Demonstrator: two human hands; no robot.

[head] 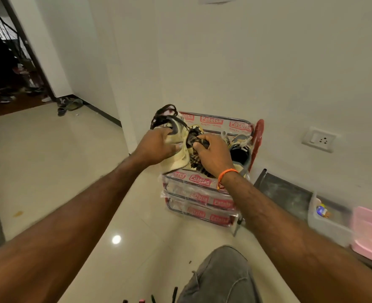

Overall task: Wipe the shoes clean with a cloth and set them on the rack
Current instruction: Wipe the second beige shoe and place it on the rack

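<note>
Grey-trousered knee (220, 278) lowest in view; above the rack's (199, 181) top front edge, left hand (159, 147) grips a cream shoe (176, 156), right hand (213, 154) clutches a dark striped cloth (195, 141) against it.

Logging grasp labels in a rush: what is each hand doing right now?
Left hand: grips the cream shoe, fingers curled round it.
Right hand: fingers curled on the dark patterned cloth against the shoe.
</note>
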